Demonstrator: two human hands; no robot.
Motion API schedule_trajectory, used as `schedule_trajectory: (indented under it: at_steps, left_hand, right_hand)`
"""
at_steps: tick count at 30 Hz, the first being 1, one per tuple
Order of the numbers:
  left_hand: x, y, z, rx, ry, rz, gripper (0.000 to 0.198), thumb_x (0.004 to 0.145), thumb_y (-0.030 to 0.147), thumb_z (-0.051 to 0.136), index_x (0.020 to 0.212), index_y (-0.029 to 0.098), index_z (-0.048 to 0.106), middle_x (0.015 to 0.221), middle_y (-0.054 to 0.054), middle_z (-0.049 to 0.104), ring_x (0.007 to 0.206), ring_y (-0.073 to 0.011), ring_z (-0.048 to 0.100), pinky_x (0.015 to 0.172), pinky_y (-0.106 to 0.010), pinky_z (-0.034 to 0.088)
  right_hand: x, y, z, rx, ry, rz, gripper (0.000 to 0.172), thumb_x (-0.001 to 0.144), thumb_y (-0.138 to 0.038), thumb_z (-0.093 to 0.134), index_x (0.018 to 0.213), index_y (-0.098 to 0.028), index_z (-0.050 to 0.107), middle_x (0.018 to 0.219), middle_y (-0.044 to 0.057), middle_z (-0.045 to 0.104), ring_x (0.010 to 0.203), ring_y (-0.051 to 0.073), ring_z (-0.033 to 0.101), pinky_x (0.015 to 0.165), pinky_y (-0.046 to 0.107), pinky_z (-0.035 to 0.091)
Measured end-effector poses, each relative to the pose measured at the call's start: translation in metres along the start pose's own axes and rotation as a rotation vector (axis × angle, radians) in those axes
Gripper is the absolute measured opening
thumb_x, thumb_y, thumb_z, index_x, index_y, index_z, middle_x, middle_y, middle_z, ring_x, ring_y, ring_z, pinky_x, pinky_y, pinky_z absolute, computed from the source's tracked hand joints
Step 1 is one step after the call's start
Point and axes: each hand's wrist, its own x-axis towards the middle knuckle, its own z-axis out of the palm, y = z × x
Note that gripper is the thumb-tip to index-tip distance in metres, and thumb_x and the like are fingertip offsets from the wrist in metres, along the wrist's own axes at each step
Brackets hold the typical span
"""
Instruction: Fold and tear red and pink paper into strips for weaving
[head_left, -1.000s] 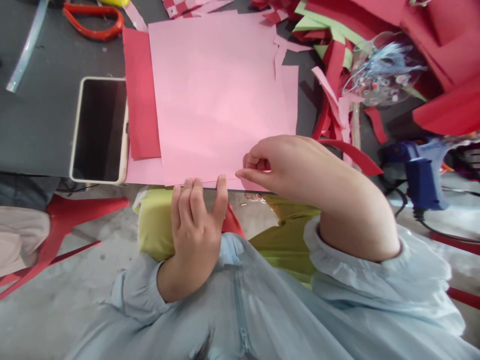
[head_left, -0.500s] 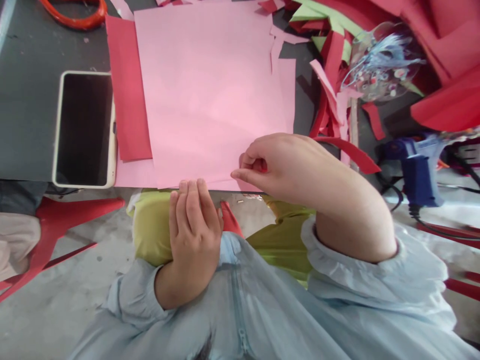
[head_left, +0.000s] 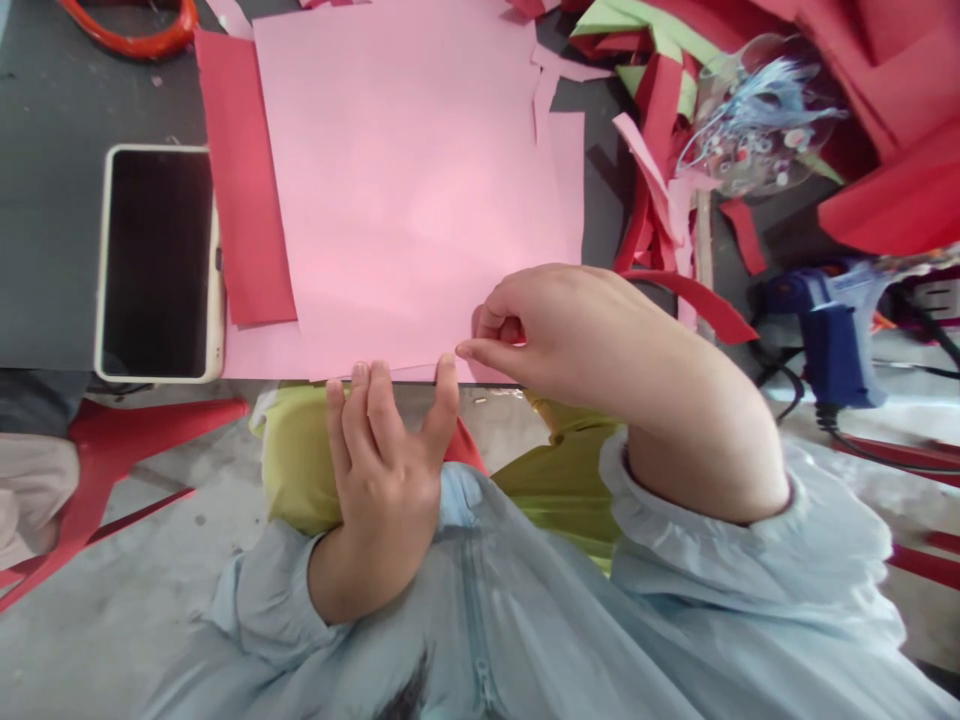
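A large pink sheet of paper (head_left: 405, 190) lies flat at the table's near edge, over a second pink sheet (head_left: 566, 190) that shows on the right. My left hand (head_left: 390, 490) is palm down with its fingers spread, the fingertips touching the near edge of the paper. Thumb and forefinger of my right hand (head_left: 555, 325) are pinched together at the near edge, right of my left forefinger; they appear to grip the pink paper there. The curled fingers hide part of that edge. A red paper strip (head_left: 244, 180) lies along the left side of the sheet.
A phone (head_left: 157, 265) lies left of the paper, with orange-handled scissors (head_left: 161, 40) behind. On the right are red paper scraps (head_left: 660, 130), a clear bag with blue tassels (head_left: 765, 120) and a blue glue gun (head_left: 836, 330) with its cord. Red stool legs (head_left: 127, 440) stand below.
My left fingers have spread apart, the forefinger moving right toward my right hand. My right hand keeps its pinch at the paper's edge. The view has shifted slightly.
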Motion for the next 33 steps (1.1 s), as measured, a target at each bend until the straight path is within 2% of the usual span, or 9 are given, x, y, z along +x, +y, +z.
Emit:
schedule_trajectory:
  at_steps: [3,6,11,14,17,19,21,29,33]
  left_hand:
    - [-0.003,0.002,0.0,-0.02,-0.026,0.001,0.066,0.085,0.015,0.073,0.145,0.031,0.051,0.135,-0.016,0.06,0.132,-0.0352,0.057,0.109,-0.064,0.048]
    - [-0.008,0.006,0.001,-0.06,-0.051,0.007,0.062,0.088,0.025,0.072,0.145,0.029,0.051,0.143,-0.017,0.058,0.139,-0.0383,0.052,0.114,-0.069,0.037]
    - [-0.011,0.005,0.0,-0.233,-0.035,0.197,0.041,0.092,0.02,0.064,0.133,0.018,0.062,0.138,-0.011,0.066,0.135,-0.0271,0.057,0.128,-0.057,0.015]
    - [-0.011,0.0,-0.003,-0.38,-0.011,0.269,0.038,0.09,0.015,0.063,0.128,0.016,0.065,0.13,-0.01,0.07,0.13,-0.0237,0.061,0.127,-0.051,0.023]
    - [-0.011,-0.005,-0.006,-0.37,0.036,0.122,0.043,0.086,0.016,0.067,0.129,0.013,0.064,0.127,-0.014,0.071,0.129,-0.027,0.061,0.121,-0.048,0.036]
    - [-0.011,-0.006,-0.005,-0.281,0.049,-0.012,0.046,0.087,0.02,0.067,0.132,0.011,0.061,0.13,-0.018,0.068,0.129,-0.0298,0.06,0.117,-0.048,0.04]
    - [-0.012,-0.007,-0.003,-0.211,0.028,-0.079,0.047,0.09,0.025,0.063,0.134,0.008,0.059,0.132,-0.021,0.066,0.13,-0.0304,0.059,0.116,-0.047,0.04]
    - [-0.014,-0.019,-0.003,-0.164,0.031,-0.102,0.055,0.09,0.033,0.064,0.135,0.002,0.056,0.125,-0.022,0.068,0.125,-0.0346,0.062,0.107,-0.043,0.045]
    - [-0.011,-0.023,-0.004,-0.161,0.008,-0.119,0.058,0.092,0.035,0.062,0.138,0.001,0.053,0.128,-0.024,0.066,0.127,-0.033,0.061,0.109,-0.042,0.04]
  right_hand:
    - [0.0,0.0,0.0,-0.003,-0.001,-0.001,0.025,0.088,-0.032,0.056,0.075,-0.02,0.073,0.072,0.006,0.07,0.065,0.019,0.059,0.061,0.029,0.032]
    - [0.0,0.0,0.001,-0.001,0.014,0.0,0.025,0.088,-0.033,0.056,0.074,-0.02,0.072,0.07,0.005,0.069,0.063,0.018,0.058,0.06,0.028,0.031]
    - [0.0,0.001,0.002,0.011,0.008,0.02,0.02,0.085,-0.032,0.06,0.073,-0.02,0.07,0.072,0.004,0.069,0.064,0.018,0.059,0.06,0.029,0.033]
    - [0.0,0.0,0.001,0.003,-0.009,0.03,0.021,0.085,-0.032,0.061,0.069,-0.021,0.068,0.072,0.004,0.069,0.064,0.019,0.059,0.059,0.029,0.033]
    - [0.0,-0.001,0.001,0.004,-0.014,0.036,0.021,0.086,-0.033,0.061,0.069,-0.022,0.068,0.071,0.004,0.068,0.065,0.019,0.059,0.059,0.029,0.032]
    - [0.0,-0.001,0.001,0.008,-0.008,0.04,0.021,0.086,-0.033,0.062,0.07,-0.022,0.068,0.071,0.003,0.068,0.066,0.02,0.06,0.059,0.029,0.033]
    - [0.0,-0.001,0.002,0.012,-0.001,0.041,0.02,0.086,-0.033,0.062,0.07,-0.022,0.068,0.072,0.003,0.069,0.067,0.02,0.061,0.059,0.029,0.033]
    - [-0.002,0.0,0.004,0.028,0.031,0.026,0.021,0.084,-0.034,0.062,0.069,-0.022,0.068,0.071,0.002,0.068,0.068,0.019,0.061,0.06,0.029,0.033]
    - [-0.003,-0.001,0.008,0.041,0.053,0.041,0.02,0.086,-0.033,0.063,0.07,-0.021,0.068,0.072,0.002,0.069,0.066,0.018,0.06,0.061,0.028,0.033]
